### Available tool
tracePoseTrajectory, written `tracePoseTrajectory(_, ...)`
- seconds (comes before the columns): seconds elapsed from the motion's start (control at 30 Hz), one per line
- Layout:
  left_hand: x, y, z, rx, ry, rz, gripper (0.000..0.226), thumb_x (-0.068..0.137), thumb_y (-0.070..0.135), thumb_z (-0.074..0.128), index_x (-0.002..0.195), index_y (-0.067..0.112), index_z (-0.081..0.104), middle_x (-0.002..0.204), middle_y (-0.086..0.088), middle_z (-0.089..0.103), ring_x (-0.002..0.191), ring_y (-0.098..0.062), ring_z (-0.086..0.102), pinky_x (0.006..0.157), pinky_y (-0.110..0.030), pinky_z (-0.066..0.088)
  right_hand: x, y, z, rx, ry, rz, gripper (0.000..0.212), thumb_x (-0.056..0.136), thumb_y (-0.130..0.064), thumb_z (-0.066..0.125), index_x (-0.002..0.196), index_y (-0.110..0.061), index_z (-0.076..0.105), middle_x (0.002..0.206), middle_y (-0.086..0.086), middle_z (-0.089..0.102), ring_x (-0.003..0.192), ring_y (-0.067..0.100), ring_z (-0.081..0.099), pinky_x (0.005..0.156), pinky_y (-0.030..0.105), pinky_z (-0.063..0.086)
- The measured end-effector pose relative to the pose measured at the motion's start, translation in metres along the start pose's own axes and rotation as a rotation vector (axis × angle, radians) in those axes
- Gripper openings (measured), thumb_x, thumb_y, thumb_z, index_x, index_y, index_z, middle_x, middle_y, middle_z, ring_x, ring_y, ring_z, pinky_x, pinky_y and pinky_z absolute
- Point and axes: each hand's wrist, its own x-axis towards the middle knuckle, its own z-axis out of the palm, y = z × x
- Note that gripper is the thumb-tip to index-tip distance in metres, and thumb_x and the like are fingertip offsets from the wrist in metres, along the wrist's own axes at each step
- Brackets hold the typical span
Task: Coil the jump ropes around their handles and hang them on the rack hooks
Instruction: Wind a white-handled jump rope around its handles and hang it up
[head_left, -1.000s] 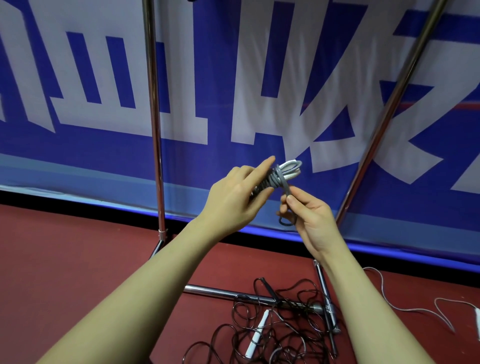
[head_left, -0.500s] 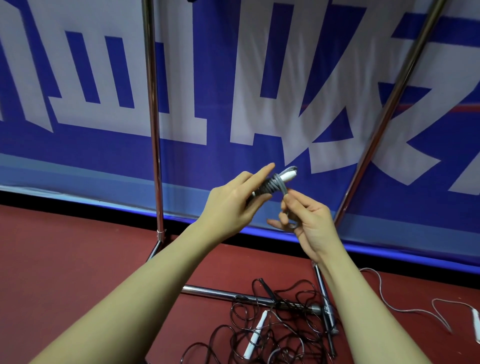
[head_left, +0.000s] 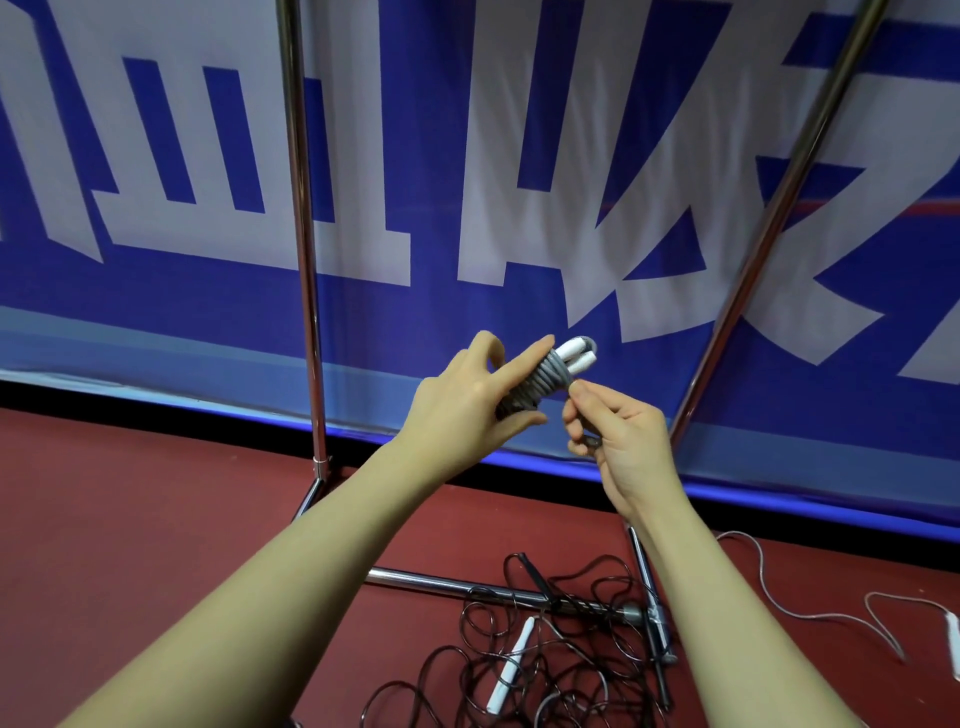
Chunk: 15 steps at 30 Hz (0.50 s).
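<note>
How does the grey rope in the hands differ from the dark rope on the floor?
The grey rope is wound tightly around its white handles, while the dark rope lies in loose tangled loops. The grey rope is held up, the left hand gripping the bundle and the right hand pinching its free end; the dark rope rests untouched on the red floor. Both appear to have white handles.

We see a grey jump rope (head_left: 540, 382) wound in tight turns around its two white handles (head_left: 574, 356), the bundle tilted up to the right in mid-air with the handle ends sticking out at the top. On the red floor below lies a black jump rope (head_left: 545, 670) in a loose tangle across the rack's base bar (head_left: 441, 582), one white handle (head_left: 511, 662) showing. A pale rope (head_left: 810, 608) trails on the floor at far right.
</note>
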Motion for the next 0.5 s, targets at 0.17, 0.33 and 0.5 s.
tracePoseTrajectory(0.17, 0.0010, 0.0015, 0.0041, 0.092, 0.165, 0.051, 0.052, 0.090, 0.046, 0.044, 0.140, 0.033, 0.038, 0.098, -0.001, 0.057, 0.076, -0.018, 0.054, 0.043, -0.023, 0.035, 0.0016, -0.0027, 0.0026, 0.054, 0.071, 0.006, 0.013, 0.090, -0.010, 0.061, 0.081, -0.009, 0.070, 0.061, 0.002, 0.057, 0.050, 0.010, 0.046, 0.046, 0.021, 0.035)
tracePoseTrajectory(0.33, -0.0032, 0.0057, 0.0012, -0.110, 0.153, -0.022, 0.046, 0.091, 0.045, 0.047, 0.135, 0.032, 0.054, 0.096, 0.001, 0.060, 0.066, -0.016, 0.056, 0.046, -0.026, 0.044, 0.0025, 0.0015, 0.0041, 0.101, 0.076, 0.053, 0.015, 0.091, -0.015, 0.060, 0.080, -0.008, 0.069, 0.064, 0.002, 0.058, 0.053, 0.010, 0.045, 0.050, 0.022, 0.039)
tracePoseTrajectory(0.5, -0.0010, 0.0027, 0.0056, 0.065, 0.100, 0.020, 0.064, 0.074, 0.054, 0.060, 0.133, 0.039, 0.040, 0.090, -0.003, 0.057, 0.060, -0.017, 0.053, 0.044, -0.011, 0.019, 0.0005, 0.0031, 0.0028, 0.062, 0.037, 0.053, 0.021, 0.093, -0.013, 0.057, 0.077, -0.006, 0.068, 0.065, 0.002, 0.057, 0.056, 0.010, 0.044, 0.050, 0.022, 0.038)
